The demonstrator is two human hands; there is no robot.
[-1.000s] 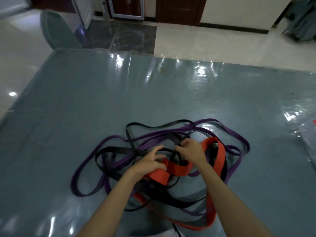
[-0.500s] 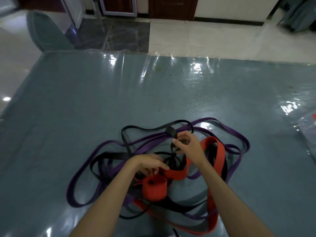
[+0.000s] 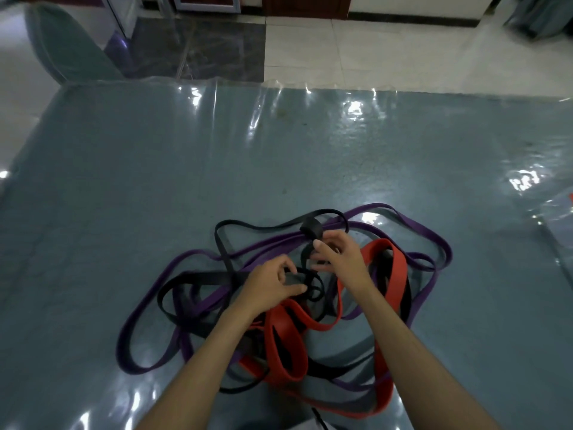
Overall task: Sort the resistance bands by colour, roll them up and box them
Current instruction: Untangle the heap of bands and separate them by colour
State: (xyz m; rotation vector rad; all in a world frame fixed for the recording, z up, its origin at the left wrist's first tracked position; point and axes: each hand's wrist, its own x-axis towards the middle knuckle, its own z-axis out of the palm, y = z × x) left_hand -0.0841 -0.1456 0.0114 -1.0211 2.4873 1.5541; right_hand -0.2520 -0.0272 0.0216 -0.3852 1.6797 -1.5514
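Tangle of resistance bands (image 3: 310, 305) on table (image 3: 124, 197), near front edge; both hands (image 3: 273, 287) over its middle; chair (image 3: 62, 45) behind table's far-left corner.

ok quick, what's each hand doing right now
Left hand: fingers pinch a black band in the tangle.
Right hand: fingers curled on the same black band, near its small rolled end.

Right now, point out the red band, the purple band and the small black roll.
red band (image 3: 398, 268), head view, on its wide upper-right loop.
purple band (image 3: 415, 226), head view, on its far right strand.
small black roll (image 3: 311, 230), head view, on the coil's side.
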